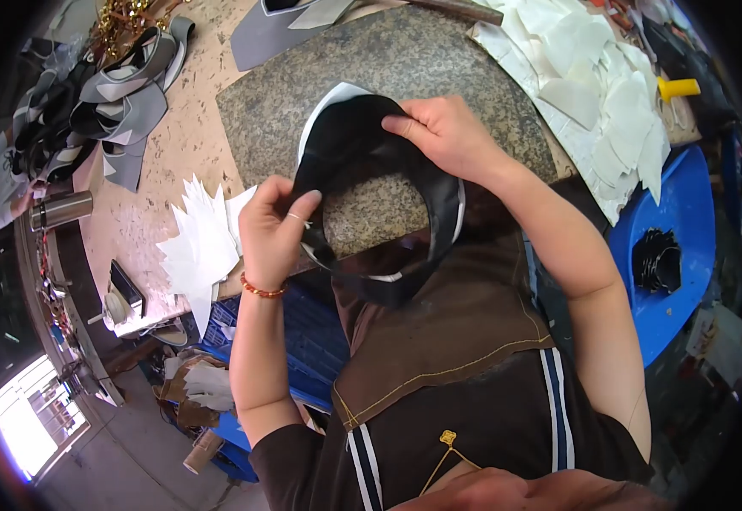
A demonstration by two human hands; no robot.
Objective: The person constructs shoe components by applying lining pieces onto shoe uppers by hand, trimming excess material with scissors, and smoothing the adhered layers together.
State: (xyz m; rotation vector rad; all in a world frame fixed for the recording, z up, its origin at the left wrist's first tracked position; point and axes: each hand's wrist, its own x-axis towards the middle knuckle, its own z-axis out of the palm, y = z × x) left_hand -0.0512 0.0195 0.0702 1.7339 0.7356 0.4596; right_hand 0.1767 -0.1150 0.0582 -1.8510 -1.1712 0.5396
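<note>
Here, both hands half-curled, pinching black loop

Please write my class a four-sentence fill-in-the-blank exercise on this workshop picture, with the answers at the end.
1. The left hand and right hand hold a ring-shaped piece whose main colour is ____.
2. The hand nearest the beaded bracelet is the ____ one.
3. The blue tub holding dark pieces is on the picture's ____ side.
4. The colour of the apron is ____.

Missing words: black; left; right; brown.
</note>
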